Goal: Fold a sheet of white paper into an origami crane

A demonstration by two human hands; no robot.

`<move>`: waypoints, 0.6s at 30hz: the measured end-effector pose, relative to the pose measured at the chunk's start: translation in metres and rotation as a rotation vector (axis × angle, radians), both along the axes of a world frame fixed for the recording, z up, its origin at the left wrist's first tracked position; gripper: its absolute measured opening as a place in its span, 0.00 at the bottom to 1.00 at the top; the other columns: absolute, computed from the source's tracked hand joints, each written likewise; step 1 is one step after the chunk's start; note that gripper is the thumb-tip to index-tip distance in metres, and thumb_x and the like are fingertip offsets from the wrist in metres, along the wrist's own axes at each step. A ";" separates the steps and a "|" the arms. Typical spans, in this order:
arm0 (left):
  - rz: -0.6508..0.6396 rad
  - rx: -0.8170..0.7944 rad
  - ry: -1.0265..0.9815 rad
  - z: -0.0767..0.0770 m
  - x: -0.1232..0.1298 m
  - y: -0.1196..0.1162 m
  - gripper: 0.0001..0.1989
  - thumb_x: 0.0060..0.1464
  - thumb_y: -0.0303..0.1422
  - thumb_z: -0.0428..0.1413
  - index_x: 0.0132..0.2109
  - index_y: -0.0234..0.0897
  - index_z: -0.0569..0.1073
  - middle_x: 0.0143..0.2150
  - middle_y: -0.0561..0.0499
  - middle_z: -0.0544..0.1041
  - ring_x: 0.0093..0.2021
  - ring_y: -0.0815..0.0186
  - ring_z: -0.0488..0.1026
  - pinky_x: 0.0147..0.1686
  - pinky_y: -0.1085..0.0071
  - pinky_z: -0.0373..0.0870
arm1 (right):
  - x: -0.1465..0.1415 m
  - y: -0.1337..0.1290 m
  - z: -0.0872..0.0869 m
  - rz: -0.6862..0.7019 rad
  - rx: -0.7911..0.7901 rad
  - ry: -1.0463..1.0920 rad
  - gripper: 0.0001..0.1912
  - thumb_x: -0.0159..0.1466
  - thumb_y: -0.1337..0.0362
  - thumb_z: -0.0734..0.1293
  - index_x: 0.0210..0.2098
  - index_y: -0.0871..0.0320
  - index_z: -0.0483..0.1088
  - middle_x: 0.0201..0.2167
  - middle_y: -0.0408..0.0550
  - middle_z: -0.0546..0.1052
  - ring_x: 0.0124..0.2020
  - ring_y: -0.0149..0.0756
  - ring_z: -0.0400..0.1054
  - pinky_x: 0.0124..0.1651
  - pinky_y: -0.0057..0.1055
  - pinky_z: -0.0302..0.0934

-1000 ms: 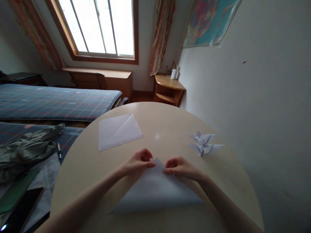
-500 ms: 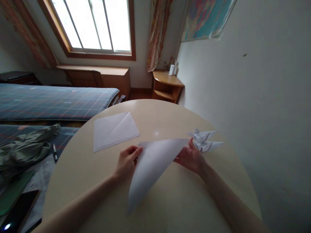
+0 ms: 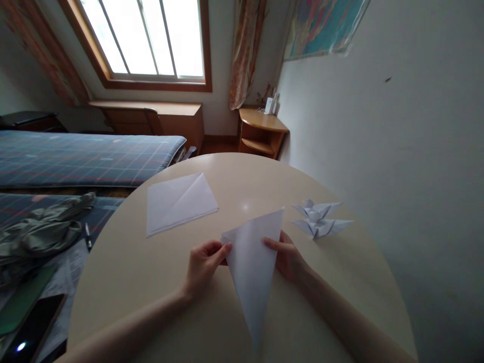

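Observation:
A folded white paper [image 3: 254, 267], roughly triangular with its point toward me, is held up over the round table [image 3: 124, 282]. My left hand [image 3: 204, 264] pinches its upper left corner between thumb and fingers. On the paper's right edge, my right hand [image 3: 289, 256] grips with the thumb in front and the fingers behind, mostly hidden. Several white sheets [image 3: 179, 204] with creases lie at the table's back left. Folded paper figures [image 3: 319, 219] with pointed ends sit to the right, beyond my right hand.
Left of the table are a plaid mattress [image 3: 86, 159], a crumpled grey-green cloth [image 3: 45, 227], a pen [image 3: 88, 236] and a dark phone [image 3: 32, 327] with its light on. A white wall [image 3: 427, 166] runs along the right side. A small corner shelf [image 3: 262, 121] stands behind.
The held paper has swung so its point faces more toward me and to the right. My right hand has moved left and down, its thumb now on the paper's front.

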State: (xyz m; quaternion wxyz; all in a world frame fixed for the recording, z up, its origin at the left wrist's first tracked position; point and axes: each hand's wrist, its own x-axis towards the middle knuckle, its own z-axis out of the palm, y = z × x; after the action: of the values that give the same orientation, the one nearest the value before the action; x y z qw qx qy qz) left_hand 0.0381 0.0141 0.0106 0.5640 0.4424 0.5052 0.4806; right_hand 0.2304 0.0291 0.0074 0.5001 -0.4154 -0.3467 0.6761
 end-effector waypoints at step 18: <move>-0.148 -0.161 -0.152 0.000 -0.002 0.004 0.16 0.39 0.43 0.64 0.27 0.31 0.76 0.24 0.49 0.77 0.24 0.66 0.74 0.27 0.72 0.72 | 0.004 -0.008 0.011 0.097 -0.076 -0.064 0.21 0.46 0.62 0.72 0.39 0.62 0.70 0.35 0.54 0.77 0.36 0.45 0.71 0.39 0.37 0.63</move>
State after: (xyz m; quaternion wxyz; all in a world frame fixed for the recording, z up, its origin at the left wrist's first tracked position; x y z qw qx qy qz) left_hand 0.0359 0.0177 0.0102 0.6682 0.3941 0.4640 0.4276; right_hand 0.2345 0.0206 0.0185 0.4393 -0.4385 -0.3562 0.6984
